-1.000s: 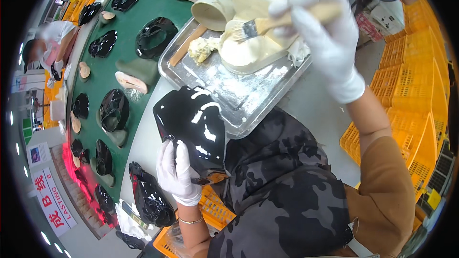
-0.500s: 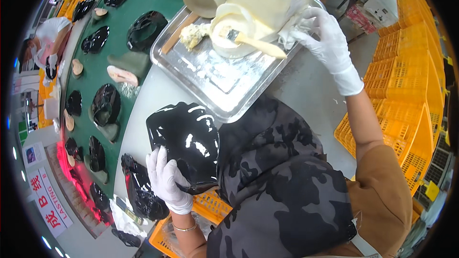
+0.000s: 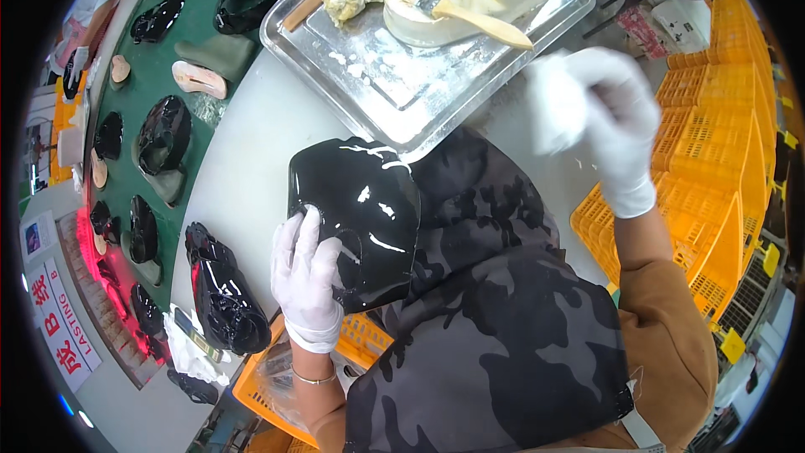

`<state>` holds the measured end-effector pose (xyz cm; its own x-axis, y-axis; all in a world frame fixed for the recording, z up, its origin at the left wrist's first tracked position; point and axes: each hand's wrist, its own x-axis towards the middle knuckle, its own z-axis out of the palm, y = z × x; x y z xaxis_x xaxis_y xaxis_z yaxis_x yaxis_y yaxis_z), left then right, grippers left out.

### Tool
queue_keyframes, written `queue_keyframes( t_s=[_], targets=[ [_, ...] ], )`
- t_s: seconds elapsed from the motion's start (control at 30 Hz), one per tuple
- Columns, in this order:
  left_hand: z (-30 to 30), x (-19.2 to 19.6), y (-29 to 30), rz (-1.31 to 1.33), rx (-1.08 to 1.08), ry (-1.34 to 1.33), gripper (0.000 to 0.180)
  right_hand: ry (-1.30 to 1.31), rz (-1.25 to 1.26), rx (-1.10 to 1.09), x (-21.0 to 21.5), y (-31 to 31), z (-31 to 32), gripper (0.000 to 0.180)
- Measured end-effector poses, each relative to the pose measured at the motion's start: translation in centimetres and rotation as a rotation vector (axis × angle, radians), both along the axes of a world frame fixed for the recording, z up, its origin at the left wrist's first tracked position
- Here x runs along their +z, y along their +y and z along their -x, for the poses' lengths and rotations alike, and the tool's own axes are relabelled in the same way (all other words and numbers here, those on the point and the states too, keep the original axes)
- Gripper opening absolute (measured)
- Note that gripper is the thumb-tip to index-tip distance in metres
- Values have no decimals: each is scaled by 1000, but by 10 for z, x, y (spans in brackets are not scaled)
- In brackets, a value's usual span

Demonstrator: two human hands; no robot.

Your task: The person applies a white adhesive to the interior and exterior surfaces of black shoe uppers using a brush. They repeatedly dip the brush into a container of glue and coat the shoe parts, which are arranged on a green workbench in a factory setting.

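Observation:
A glossy black patent shoe upper point(image 3: 381, 189) lies over the edge of the white table and my camouflage apron. My gloved left hand point(image 3: 309, 281) grips its left side, with the fingers on top and around the edge. To the right of the metal tray, my gloved right hand point(image 3: 625, 122) is raised and smeared by motion. It is closed on a crumpled white cloth or tissue point(image 3: 553, 109). On the tray point(image 3: 327, 92), a brush with a wooden handle point(image 3: 482, 23) rests across a round tub point(image 3: 411, 32) of whitish paste.
Several black uppers and a shoe last point(image 3: 199, 78) lie on the green belt point(image 3: 201, 122). Another black upper point(image 3: 231, 298) lies near the table edge. Yellow crates point(image 3: 704, 159) are stacked on the right; one crate point(image 3: 251, 390) stands below. A co-worker's gloved hand point(image 3: 77, 63) shows far left.
My right hand has come away from the tray's far side with the white cloth, toward me. My left hand and the upper sit slightly farther right and higher. The view has shifted.

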<state>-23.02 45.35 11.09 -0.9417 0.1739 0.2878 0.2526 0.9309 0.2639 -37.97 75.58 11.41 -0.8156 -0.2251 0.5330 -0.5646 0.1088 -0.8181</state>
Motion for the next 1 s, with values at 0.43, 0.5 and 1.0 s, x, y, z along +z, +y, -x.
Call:
queue_keyframes(
  t_s=[0.43,0.5,1.0],
  targets=[
    [6,1,6,169,-44,-2,20,437,-596,553,-33,-109,32,16],
    [6,0,7,154,-36,-8,19,510,-683,526,-37,-104,31,21],
    [-9,17,-2,107,59,325,13,-279,-495,435,32,-52,27,15]
  ],
)
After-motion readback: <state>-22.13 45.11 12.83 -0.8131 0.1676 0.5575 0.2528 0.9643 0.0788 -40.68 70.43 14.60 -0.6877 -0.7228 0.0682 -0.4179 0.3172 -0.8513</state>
